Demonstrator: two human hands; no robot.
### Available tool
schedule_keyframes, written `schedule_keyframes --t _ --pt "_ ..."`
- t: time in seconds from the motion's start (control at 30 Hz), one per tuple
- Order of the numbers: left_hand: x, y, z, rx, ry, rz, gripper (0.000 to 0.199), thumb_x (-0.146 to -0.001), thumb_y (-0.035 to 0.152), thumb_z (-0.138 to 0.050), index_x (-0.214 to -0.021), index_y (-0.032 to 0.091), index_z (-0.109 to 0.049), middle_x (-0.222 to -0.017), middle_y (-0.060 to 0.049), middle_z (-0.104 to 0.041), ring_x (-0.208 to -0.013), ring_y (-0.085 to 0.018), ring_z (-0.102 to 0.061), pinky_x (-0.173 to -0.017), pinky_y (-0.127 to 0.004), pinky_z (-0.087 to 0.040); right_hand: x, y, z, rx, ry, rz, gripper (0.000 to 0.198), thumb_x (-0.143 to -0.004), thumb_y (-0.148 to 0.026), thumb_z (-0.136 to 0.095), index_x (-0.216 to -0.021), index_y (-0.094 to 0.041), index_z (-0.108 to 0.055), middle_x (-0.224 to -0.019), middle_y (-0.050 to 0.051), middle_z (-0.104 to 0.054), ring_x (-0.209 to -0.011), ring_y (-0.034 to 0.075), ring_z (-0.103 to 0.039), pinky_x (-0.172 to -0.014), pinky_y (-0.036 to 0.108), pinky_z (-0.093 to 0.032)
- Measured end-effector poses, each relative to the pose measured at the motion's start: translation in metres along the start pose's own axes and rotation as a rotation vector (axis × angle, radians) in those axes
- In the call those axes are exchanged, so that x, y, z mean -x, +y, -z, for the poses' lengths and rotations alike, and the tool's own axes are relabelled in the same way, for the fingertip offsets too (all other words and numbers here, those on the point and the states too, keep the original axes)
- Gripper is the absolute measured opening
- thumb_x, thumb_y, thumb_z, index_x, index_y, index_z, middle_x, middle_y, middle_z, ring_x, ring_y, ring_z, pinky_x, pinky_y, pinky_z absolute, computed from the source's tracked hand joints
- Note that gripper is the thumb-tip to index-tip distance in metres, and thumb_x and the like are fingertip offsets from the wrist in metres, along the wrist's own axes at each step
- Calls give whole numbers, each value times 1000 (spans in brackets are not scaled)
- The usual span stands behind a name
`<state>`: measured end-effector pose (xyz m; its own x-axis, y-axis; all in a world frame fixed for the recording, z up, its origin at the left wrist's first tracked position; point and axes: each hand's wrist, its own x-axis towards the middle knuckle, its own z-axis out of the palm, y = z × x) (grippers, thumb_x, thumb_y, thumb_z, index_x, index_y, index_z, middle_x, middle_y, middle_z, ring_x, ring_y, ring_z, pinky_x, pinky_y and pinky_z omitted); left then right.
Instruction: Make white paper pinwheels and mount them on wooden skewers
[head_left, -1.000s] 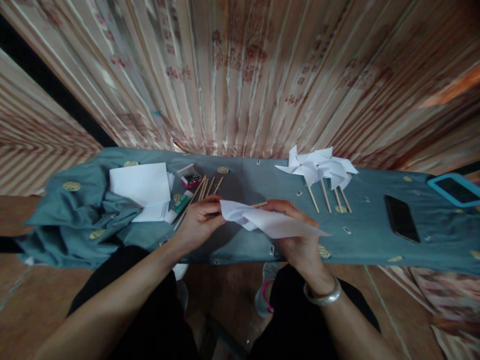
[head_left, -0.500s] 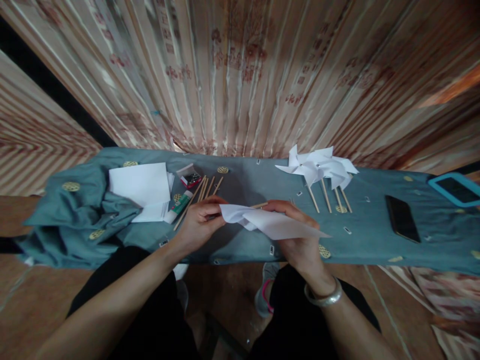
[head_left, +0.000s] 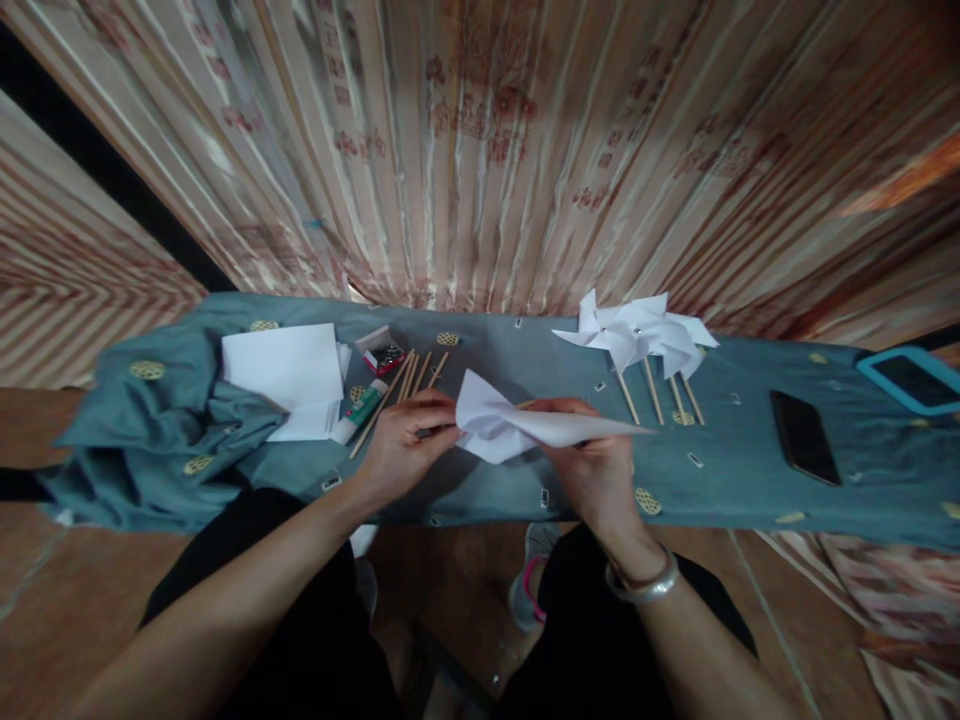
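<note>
A white paper pinwheel (head_left: 499, 430) is held up between my two hands, above the cloth. My left hand (head_left: 409, 440) is closed, pinching its left blade between thumb and fingers. On the other side my right hand (head_left: 596, 465) grips the pinwheel from beneath and behind, and the paper hides some of its fingers. A short bit of a wooden stick (head_left: 527, 404) shows behind the paper near the right fingers; most of it is hidden. Left of my left hand lie several wooden sticks (head_left: 409, 378) and a green and white glue stick (head_left: 358, 412).
A teal cloth (head_left: 510, 345) covers the narrow table. At left are stacked white paper sheets (head_left: 281, 365) and a small red box of pins (head_left: 384, 352). Several finished pinwheels (head_left: 641, 330) lie at right, then a black phone (head_left: 805, 437) and a blue-framed device (head_left: 915, 378). A curtain (head_left: 465, 150) hangs behind.
The pinwheel has turned in my hands: its left blade now stands up and more of its folded middle faces me. Both hands keep their hold, with only small shifts.
</note>
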<state>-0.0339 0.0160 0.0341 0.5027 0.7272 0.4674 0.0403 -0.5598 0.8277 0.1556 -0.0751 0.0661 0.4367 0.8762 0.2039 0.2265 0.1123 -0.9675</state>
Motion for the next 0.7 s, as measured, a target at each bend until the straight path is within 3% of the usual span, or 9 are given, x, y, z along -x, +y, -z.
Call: schedule_keyframes --t 0.2,0.4,0.57,0.7 --pt "1 -3 -6 6 37 57 12 -81 28 -70 -78 21 -79 -80 -5 -71 -75 -15 -66 -70 -25 -51 -11 10 -2 -49 -6 -117 23 -62 -36 -78 -76 -19 -72 -76 4 -77 -70 21 -70 -67 32 -55" --pt "11 -9 -19 102 105 264 11 -73 29 -75 -78 20 -80 -82 -6 -72 -73 -17 -66 -65 -25 -49 -24 19 3 47 -51 -189 32 -59 -38 -75 -84 -18 -73 -80 4 -77 -72 21 -67 -69 32 -54" --pt "29 -6 -23 186 152 413 8 -66 28 -79 -69 21 -79 -70 -3 -69 -62 -13 -59 -57 -22 -45 -29 26 4 61 -263 -227 36 -58 -37 -74 -88 -17 -73 -77 2 -74 -70 20 -64 -69 31 -52" --pt "51 -1 -30 361 258 678 18 -53 31 -86 -61 19 -75 -62 0 -65 -47 -8 -49 -46 -21 -38 -39 38 -6 65 -521 -322 37 -56 -41 -75 -84 -16 -71 -80 3 -74 -71 18 -64 -72 31 -51"
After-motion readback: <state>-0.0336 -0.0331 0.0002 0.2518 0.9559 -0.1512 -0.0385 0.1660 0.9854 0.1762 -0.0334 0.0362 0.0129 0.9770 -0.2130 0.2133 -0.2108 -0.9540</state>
